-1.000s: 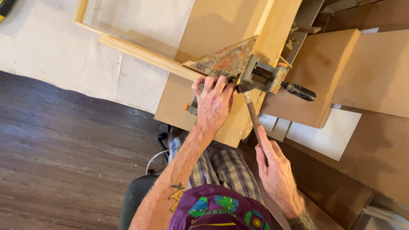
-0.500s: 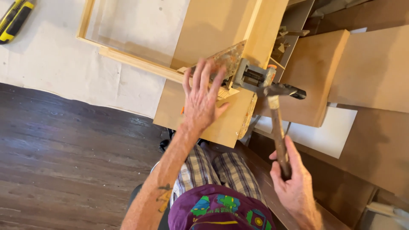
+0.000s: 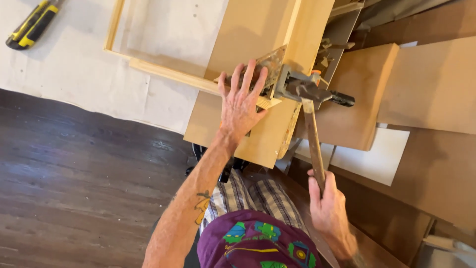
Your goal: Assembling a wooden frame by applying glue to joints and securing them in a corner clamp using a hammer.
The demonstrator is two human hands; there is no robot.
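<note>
Two hands are at work on one corner joint. The left hand (image 3: 241,101) lies flat, fingers spread, pressing on the corner clamp (image 3: 270,69) and the wooden frame (image 3: 163,73) where its strip meets the upright board (image 3: 310,34). It grips nothing; it bears down. The right hand (image 3: 325,201) is clenched round the lower end of the hammer (image 3: 312,131) handle, with the hammer head just beside the clamp's metal body, at the joint.

The frame rests on a tan panel (image 3: 233,129) set on the white-covered counter (image 3: 74,74), its near corner held in the clamp.

To do this step well, in my judgement:
1. Keep the left palm pressing straight down so the strip does not creep out of the clamp.
2. Hold the spread fingers back from the hammer's path.
3. Strike lightly and squarely; a glancing blow could shift the mitre.
4. Grip low on the handle, as shown, for control.

Limits of the view: whether a nail or pin sits under the hammer head cannot be made out. The palm covers the joint line. The frame's far side is cut off at the top edge. A yellow and black utility knife (image 3: 29,26) lies well apart at the upper left.
</note>
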